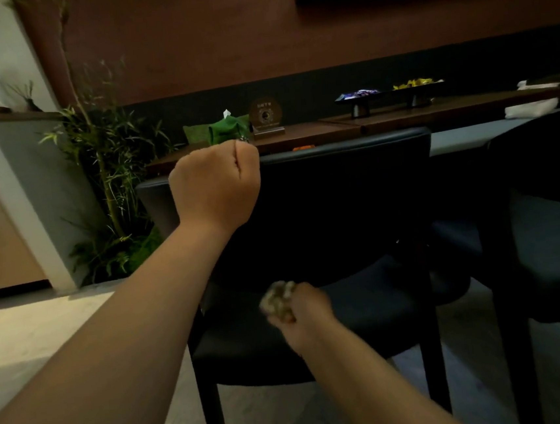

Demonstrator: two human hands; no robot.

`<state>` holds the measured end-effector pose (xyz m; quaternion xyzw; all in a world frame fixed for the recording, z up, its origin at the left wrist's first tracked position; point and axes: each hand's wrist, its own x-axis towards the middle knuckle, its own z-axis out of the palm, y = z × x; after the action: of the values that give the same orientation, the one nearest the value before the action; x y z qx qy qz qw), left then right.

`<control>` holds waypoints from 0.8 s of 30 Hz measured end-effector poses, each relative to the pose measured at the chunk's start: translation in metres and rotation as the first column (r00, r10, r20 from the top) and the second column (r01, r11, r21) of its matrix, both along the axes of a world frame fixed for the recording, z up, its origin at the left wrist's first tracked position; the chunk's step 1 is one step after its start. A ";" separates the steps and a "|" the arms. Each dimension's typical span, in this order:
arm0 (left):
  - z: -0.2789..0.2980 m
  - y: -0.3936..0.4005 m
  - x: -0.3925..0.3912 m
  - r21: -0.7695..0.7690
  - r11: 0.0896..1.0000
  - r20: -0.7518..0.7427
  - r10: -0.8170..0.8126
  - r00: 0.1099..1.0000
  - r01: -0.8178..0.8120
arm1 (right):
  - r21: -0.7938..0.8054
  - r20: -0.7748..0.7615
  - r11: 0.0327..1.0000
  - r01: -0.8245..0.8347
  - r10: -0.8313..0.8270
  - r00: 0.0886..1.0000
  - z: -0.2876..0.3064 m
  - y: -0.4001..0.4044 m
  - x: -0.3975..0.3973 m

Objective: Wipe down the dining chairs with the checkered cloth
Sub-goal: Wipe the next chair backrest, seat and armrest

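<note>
I see two dark chairs: the nearer chair [322,207], directly before me, with a smooth, padded curved back and a rounded seat on straight black legs, and a second chair [553,219] of the same make at the right edge. My left hand [216,187] is curled over the top left of the nearer chair's back, gripping its rail. My right hand [302,312] is low over the seat, fingers closed round the bunched cloth [278,301], a pale crumpled wad too blurred for me to make out its pattern; I cannot tell whether it touches the seat. Behind the chairs runs a long wooden table [332,130]. On it stand two shallow dark dishes on pedestals, one dish [358,96] with blue-and-white wrapped pieces, the other dish [417,86] with yellow ones, plus one green tissue holder [227,128] with a white tissue poking up and one round plaque [265,114]. One leafy bamboo plant [103,167] stands at the left.
</note>
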<state>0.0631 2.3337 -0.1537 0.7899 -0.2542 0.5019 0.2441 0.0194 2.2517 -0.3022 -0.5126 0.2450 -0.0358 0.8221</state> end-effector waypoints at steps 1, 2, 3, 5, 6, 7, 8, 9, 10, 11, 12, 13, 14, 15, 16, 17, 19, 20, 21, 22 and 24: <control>0.000 0.002 0.000 0.007 1.000 0.004 -0.027 1.000 0.027 | -0.121 0.050 0.984 -0.130 0.137 0.989 -0.003 0.007 -0.005; 0.000 0.004 -0.001 0.035 0.997 0.002 -0.069 0.998 0.069 | -0.274 0.066 0.943 -0.188 0.214 0.975 -0.007 0.014 -0.015; 0.001 0.008 0.000 0.079 0.989 -0.008 -0.125 0.992 0.125 | -0.343 0.118 0.906 -0.250 0.305 0.945 -0.009 0.019 -0.027; 0.000 0.023 0.002 0.137 0.963 -0.071 -0.225 0.972 0.233 | -0.616 0.284 0.783 -0.087 0.324 0.902 -0.009 0.019 -0.046; -0.003 0.034 0.004 0.132 0.955 -0.109 -0.251 0.962 0.264 | -0.776 0.407 0.619 0.119 0.348 0.845 -0.002 0.015 -0.053; -0.007 0.047 0.008 0.106 0.955 -0.142 -0.259 0.955 0.275 | -0.841 0.525 0.383 0.382 0.412 0.745 0.006 0.008 -0.055; -0.013 0.059 0.010 0.074 0.960 -0.172 -0.255 0.952 0.270 | -0.768 0.600 0.153 0.622 0.512 0.615 0.017 -0.001 -0.053; -0.019 0.070 0.011 0.049 0.963 -0.201 -0.250 0.947 0.264 | -0.617 0.624 0.003 0.787 0.611 0.487 0.029 -0.011 -0.049; -0.024 0.077 0.011 0.033 0.964 -0.220 -0.251 0.943 0.265 | -0.465 0.621 -0.086 0.881 0.678 0.394 0.045 -0.022 -0.043; -0.028 0.080 0.010 0.019 0.963 -0.231 -0.258 0.938 0.269 | -0.351 0.601 -0.157 0.923 0.719 0.350 0.061 -0.032 -0.035; -0.029 0.080 0.008 -0.006 0.963 -0.241 -0.263 0.934 0.270 | -0.257 0.591 -0.211 0.943 0.737 0.327 0.072 -0.041 -0.024; -0.028 0.077 0.006 -0.038 0.965 -0.249 -0.262 0.932 0.261 | -0.213 0.565 -0.264 0.941 0.753 0.339 0.078 -0.049 -0.011; -0.027 0.074 0.004 -0.065 0.967 -0.255 -0.256 0.933 0.247 | -0.176 0.510 -0.319 0.931 0.779 0.364 0.078 -0.055 0.001; -0.026 0.071 0.003 -0.081 0.968 -0.260 -0.250 0.933 0.237 | -0.143 0.439 -0.365 0.920 0.810 0.389 0.071 -0.059 0.011; -0.025 0.069 0.001 -0.084 0.969 -0.266 -0.248 0.932 0.234 | -0.121 0.342 -0.401 0.908 0.842 0.418 0.059 -0.061 0.016; -0.024 0.069 0.000 -0.080 0.968 -0.272 -0.249 0.929 0.236 | -0.094 0.226 -0.439 0.893 0.864 0.449 0.046 -0.066 0.019; -0.023 0.068 -0.003 -0.067 0.968 -0.288 -0.250 0.924 0.241 | -0.040 -0.026 -0.526 0.850 0.851 0.525 0.024 -0.076 0.015; -0.021 0.068 -0.003 -0.065 0.969 -0.296 -0.248 0.923 0.240 | -0.019 -0.099 -0.574 0.819 0.816 0.570 0.017 -0.078 0.011; -0.020 0.068 -0.003 -0.069 0.970 -0.307 -0.244 0.920 0.234 | -0.020 -0.121 -0.604 0.797 0.793 0.598 0.014 -0.079 0.007; -0.020 0.069 -0.003 -0.078 0.971 -0.318 -0.241 0.917 0.228 | -0.061 -0.109 -0.579 0.813 0.813 0.571 0.015 -0.079 0.004; -0.020 0.069 -0.003 -0.091 0.971 -0.316 -0.238 0.918 0.220 | -0.146 0.009 -0.464 0.874 0.883 0.470 0.031 -0.075 -0.001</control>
<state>0.0605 2.4029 -0.1736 0.8196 -0.2876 0.3395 0.3608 0.0182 2.1767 -0.2712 -0.7260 -0.4543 -0.4474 -0.2576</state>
